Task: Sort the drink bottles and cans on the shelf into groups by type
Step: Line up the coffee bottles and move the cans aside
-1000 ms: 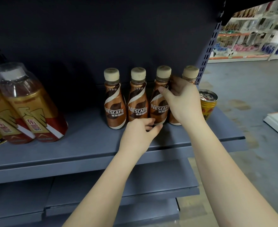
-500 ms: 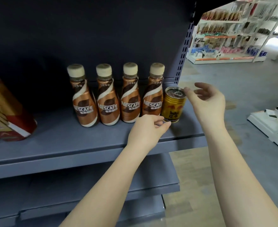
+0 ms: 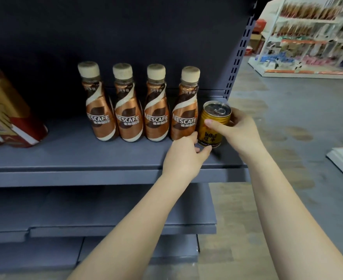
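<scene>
A: What changed? Right hand (image 3: 239, 132) was spread beside the gold can (image 3: 213, 126), now fingers wrap it, shelf's (image 3: 69, 158) right end.

B: Left hand (image 3: 183, 156)? Curled loosely, holding nothing, by the coffee bottles (image 3: 140, 110). Can probably leaves next.

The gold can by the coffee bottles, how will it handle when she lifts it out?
The gold can looks rigid metal, so the right hand probably won't dent it. Its tab looks unopened: likely full, fairly heavy. Laid sideways, it would roll.

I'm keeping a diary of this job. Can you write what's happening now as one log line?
step: grasp | right hand: around gold can | left hand: at rightmost Nescafe bottle base | can: on shelf
</scene>
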